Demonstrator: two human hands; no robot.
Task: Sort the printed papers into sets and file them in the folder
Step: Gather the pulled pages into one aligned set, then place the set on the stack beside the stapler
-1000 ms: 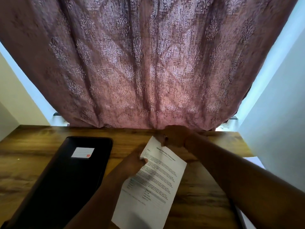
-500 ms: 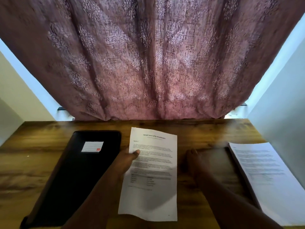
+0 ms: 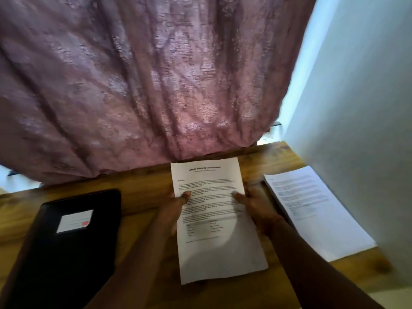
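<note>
Two hands on one printed sheet [image 3: 214,219] right now: my left hand [image 3: 172,210] grips its left edge w/ thumb on top of the text, my right hand [image 3: 256,208] grips the right edge the same way, fingers tucked under. The sheet sits between them, over the middle of the wooden desk [image 3: 142,197]; can't tell if it's lifted or resting flat.

Step in hand, I'd say: checking this page to decide which set it belongs to. The stack of printed papers [image 3: 312,208] lies just to the right of my right hand, near the wall. The black folder [image 3: 66,253] lies closed on the left, apart from my left hand.

Next move prob needs a spot picked for this page, then back to the stack for another. Folder needs opening before any filing.
</note>
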